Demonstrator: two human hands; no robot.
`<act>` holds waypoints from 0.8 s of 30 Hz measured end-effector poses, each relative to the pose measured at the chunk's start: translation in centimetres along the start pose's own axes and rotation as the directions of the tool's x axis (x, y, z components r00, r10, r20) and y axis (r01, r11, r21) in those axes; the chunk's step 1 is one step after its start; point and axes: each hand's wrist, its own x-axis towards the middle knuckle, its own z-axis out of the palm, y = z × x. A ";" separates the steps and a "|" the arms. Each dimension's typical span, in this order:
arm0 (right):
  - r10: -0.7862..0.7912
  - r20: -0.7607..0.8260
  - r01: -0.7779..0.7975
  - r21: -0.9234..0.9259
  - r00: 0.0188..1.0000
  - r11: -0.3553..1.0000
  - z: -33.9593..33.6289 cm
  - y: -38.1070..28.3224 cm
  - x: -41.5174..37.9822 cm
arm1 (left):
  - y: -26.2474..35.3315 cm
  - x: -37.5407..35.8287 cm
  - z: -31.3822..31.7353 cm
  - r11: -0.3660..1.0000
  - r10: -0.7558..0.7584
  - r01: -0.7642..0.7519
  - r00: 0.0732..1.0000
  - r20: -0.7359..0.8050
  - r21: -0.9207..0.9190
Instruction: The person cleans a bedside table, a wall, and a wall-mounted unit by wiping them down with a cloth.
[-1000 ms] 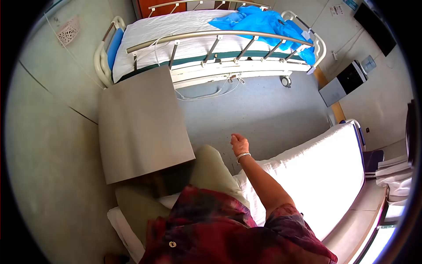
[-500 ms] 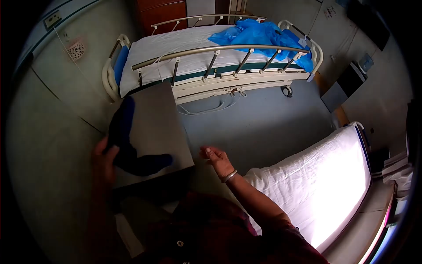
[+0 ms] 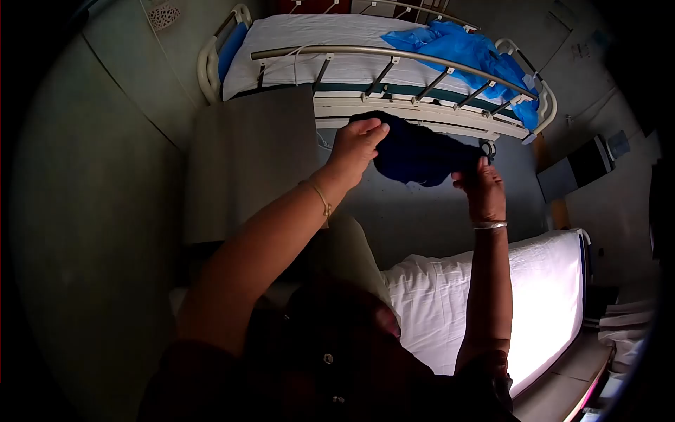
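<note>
A dark navy piece of cloth point(image 3: 422, 151) is stretched in the air between my two hands, over the floor in front of the bed. Its exact kind is not clear. The upper left edge is pinched between the thumb and fingers of my left hand point(image 3: 357, 146). At the right end, where the cloth narrows, my right hand point(image 3: 485, 191) grips it. To the left of my left hand stands the bedside cabinet point(image 3: 253, 151), lower than the held cloth.
A railed hospital bed point(image 3: 320, 32) with a crumpled blue sheet point(image 3: 460, 49) on it stands ahead. Another bed with white bedding point(image 3: 436, 309) is close at my right. A grey and black unit point(image 3: 576, 169) stands by the right wall.
The navy cloth was lying on the cabinet beside my left hand, my right hand apart from it. Now both hands hold it up, farther right. The view has shifted too.
</note>
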 end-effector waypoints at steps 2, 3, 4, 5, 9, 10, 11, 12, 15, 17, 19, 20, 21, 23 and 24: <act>-0.132 0.085 0.099 0.313 0.988 0.944 -2.1 -2.2 1.7 | 2.1 0.3 0.3 0.983 -0.138 0.117 0.980 0.145 0.145; -0.167 0.140 0.089 0.446 0.976 0.891 -3.4 -2.6 2.6 | 2.2 0.3 0.2 0.955 -0.229 0.185 0.957 0.178 0.233; 0.055 0.064 -0.065 0.171 0.996 0.983 -5.1 -1.0 4.1 | 1.6 0.2 -0.1 0.954 -0.235 0.192 0.956 0.177 0.230; 0.293 -0.049 -0.282 -0.467 0.955 0.838 -6.1 0.1 5.2 | 0.5 -0.1 -0.8 0.934 -0.182 0.110 0.966 0.186 0.341; 0.001 -0.178 0.014 0.086 0.984 0.996 -11.5 -1.6 8.2 | -2.6 -2.4 -5.0 0.933 -0.172 0.109 0.972 0.160 0.342; -0.005 -0.276 0.013 0.026 0.961 1.000 -10.8 -0.8 7.6 | -3.0 -3.8 -6.2 0.925 -0.220 0.167 0.968 0.121 0.340; 0.110 -0.376 -0.294 -0.476 0.920 0.829 -12.0 0.3 7.6 | -2.8 -4.6 -7.5 0.918 -0.248 0.205 0.965 0.086 0.340; 0.114 -0.314 -0.292 -0.608 0.942 0.738 -14.9 1.5 8.6 | -3.0 -5.5 -9.1 0.906 -0.264 0.238 0.964 0.028 0.350; 0.104 -0.386 -0.071 0.099 0.916 0.993 -16.6 0.8 7.7 | -4.3 -7.9 -14.6 0.880 -0.286 0.304 0.953 -0.104 0.365; 0.129 -0.303 -0.234 -0.340 0.944 0.911 -19.8 2.7 6.6 | -4.7 -9.3 -17.2 0.895 -0.256 0.310 0.946 -0.199 0.320; 0.256 -0.398 -0.473 -0.736 0.881 0.484 -20.4 2.2 6.9 | -5.0 -10.5 -19.0 0.909 -0.226 0.304 0.934 -0.277 0.286; 0.245 -0.411 -0.394 -0.330 0.878 0.858 -20.0 1.5 6.5 | -5.1 -10.8 -19.7 0.923 -0.205 0.290 0.927 -0.313 0.254; 0.235 -0.405 -0.382 -0.334 0.884 0.862 -19.0 1.7 5.8 | -5.3 -11.3 -20.4 0.935 -0.188 0.277 0.918 -0.350 0.223; 0.224 -0.297 -0.217 0.057 0.928 0.974 -17.2 2.2 5.3 | -5.7 -11.8 -20.9 0.948 -0.161 0.247 0.916 -0.366 0.201; 0.286 -0.330 -0.355 -0.172 0.900 0.919 -18.2 3.7 6.2 | -6.1 -12.2 -21.2 0.958 -0.166 0.242 0.907 -0.387 0.157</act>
